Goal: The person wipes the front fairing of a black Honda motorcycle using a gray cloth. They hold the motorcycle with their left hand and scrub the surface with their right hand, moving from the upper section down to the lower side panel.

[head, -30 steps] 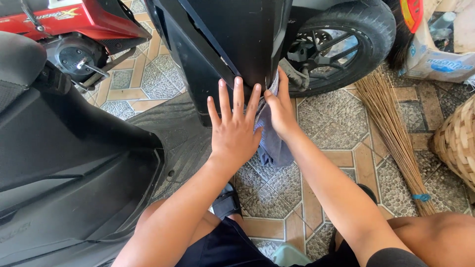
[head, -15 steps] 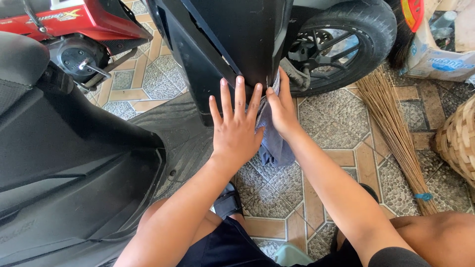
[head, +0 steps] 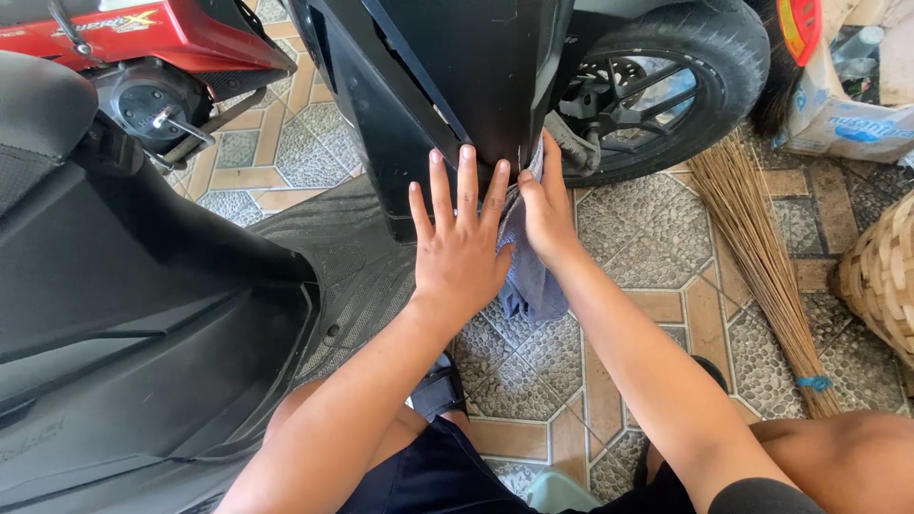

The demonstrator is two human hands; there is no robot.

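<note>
My left hand (head: 459, 238) lies flat, fingers spread, against the lower edge of a black scooter's front panel (head: 447, 86). Right beside it my right hand (head: 547, 214) presses a grey-blue cloth (head: 528, 276) against the panel's right edge. The cloth hangs down below both hands toward the tiled floor. Part of the cloth is hidden under my right palm.
The scooter's black footboard and seat (head: 143, 314) fill the left. Its front wheel (head: 666, 86) sits at top right. A red motorcycle (head: 162, 48) stands top left. A straw broom (head: 762, 257), a woven basket (head: 881, 276) and a sack (head: 847, 105) lie to the right.
Both hands have stayed on the panel, with the right hand and cloth shifting very slightly along the edge. The view has moved a little.
</note>
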